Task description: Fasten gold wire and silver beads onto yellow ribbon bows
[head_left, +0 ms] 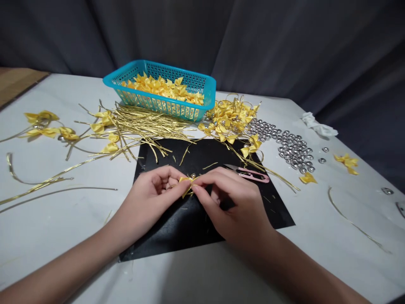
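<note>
Over the black mat (pixel 171 236), both my hands pinch one small yellow ribbon bow (pixel 186 192) with a bit of gold cord and a shiny bead (pixel 193 175) at its top. My left hand (pixel 155 188) grips its left side between thumb and index finger. From the other side, the thumb and index finger of my right hand (pixel 234 198) close on it, the fingertips nearly meeting. Much of the bow is hidden behind my fingers. Just beyond my right hand lies a pair of pink-handled thread snips (pixel 253 174).
A blue basket (pixel 164 101) of yellow bows stands at the back. Before it lies a bundle of gold cords (pixel 145 122). To its right are a heap of corded bows (pixel 232 116) and many silver beads (pixel 292 150). Finished-looking bows (pixel 41 131) and loose cords lie left; a white crumpled piece (pixel 319 125) lies right.
</note>
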Motion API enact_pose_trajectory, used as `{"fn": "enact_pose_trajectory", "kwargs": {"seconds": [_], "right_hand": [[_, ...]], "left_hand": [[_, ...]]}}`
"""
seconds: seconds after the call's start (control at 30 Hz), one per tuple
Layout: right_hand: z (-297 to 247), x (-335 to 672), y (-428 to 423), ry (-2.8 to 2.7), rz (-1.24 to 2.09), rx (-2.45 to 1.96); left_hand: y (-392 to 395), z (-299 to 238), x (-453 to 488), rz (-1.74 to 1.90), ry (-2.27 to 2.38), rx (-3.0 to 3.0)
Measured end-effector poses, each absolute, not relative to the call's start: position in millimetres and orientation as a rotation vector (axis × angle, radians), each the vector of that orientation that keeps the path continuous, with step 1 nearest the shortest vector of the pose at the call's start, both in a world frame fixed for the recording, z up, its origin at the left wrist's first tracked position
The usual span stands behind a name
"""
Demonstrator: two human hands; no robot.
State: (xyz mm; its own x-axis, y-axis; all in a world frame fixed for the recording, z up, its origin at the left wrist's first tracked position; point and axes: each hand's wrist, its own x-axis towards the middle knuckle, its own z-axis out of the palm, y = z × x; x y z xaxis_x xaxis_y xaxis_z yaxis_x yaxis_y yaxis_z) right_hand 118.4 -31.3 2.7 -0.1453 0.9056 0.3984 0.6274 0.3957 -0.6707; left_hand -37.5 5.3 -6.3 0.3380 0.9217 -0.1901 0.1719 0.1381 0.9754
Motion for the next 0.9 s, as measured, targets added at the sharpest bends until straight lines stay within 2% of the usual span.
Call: {"fn": "enact_pose_trajectory", "kwargs": {"seconds": [0.37,0.9], "right_hand": [[4.5,124.8,-27.7,-2.056,0.256,-1.321],[6.8,131.2,-26.9,-2.269,0.431,-1.271]], "left_hand": [[4.4,-9.2,-38.0,0.631,1.079,1.413],[4.1,-7.3,-35.6,0.582,1.1,1.437]]}}
